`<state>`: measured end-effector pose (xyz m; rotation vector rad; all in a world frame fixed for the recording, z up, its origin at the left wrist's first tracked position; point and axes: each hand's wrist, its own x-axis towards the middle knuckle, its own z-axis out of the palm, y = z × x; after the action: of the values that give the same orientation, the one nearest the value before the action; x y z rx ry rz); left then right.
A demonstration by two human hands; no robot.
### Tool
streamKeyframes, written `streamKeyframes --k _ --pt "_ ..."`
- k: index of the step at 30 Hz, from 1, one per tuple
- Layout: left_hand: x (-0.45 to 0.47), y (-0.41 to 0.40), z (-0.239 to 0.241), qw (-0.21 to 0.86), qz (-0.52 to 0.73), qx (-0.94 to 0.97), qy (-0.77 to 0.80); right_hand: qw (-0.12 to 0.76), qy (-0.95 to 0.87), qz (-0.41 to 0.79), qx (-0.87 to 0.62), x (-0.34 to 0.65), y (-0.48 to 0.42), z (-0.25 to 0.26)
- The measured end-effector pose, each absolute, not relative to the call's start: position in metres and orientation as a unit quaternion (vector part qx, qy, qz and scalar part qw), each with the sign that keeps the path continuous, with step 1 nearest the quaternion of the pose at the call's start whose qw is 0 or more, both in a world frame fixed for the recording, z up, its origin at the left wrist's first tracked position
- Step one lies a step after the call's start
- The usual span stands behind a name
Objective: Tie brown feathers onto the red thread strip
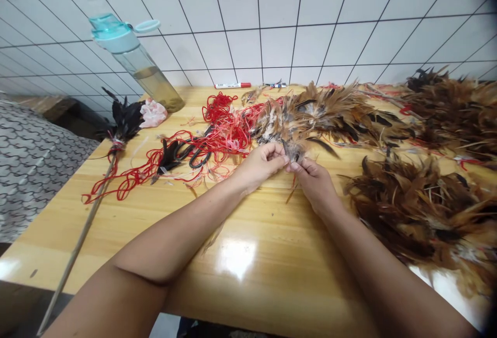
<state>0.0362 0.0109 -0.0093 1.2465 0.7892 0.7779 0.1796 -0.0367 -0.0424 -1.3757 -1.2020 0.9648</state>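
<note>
My left hand and my right hand meet at the middle of the wooden table. Both pinch the quill end of a bunch of brown feathers that fans away towards the wall. The fingers of each hand are closed on the fluffy grey base of the bunch. A tangle of red string lies just left of the hands, touching the feathers. Black-handled scissors lie in the string.
Heaps of brown feathers cover the table's right side, more at the far right. A thin stick with black feathers tied to its tip lies at the left. A teal-capped bottle, a pink wad and a red marker stand near the tiled wall.
</note>
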Motion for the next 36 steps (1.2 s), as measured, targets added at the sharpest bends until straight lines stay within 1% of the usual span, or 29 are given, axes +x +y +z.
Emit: streamKeyframes --k 8,20,27,31,36 --pt "0.037 0.009 -0.004 0.701 0.336 0.509 0.369 0.525 -0.466 0.444 -0.557 0.180 -0.037 -0.038" --pt "0.041 0.004 0.001 0.669 0.349 0.524 0.395 0.509 -0.503 0.375 -0.589 0.180 -0.036 -0.045" --pt "0.040 0.005 -0.003 0.667 0.357 0.518 0.400 0.509 -0.502 0.389 -0.580 0.180 -0.036 -0.046" --pt "0.039 0.007 -0.005 0.682 0.353 0.519 0.375 0.507 -0.520 0.394 -0.563 0.182 -0.035 -0.048" --pt "0.037 0.009 -0.006 0.737 0.314 0.485 0.349 0.484 -0.559 0.376 -0.558 0.184 -0.034 -0.049"
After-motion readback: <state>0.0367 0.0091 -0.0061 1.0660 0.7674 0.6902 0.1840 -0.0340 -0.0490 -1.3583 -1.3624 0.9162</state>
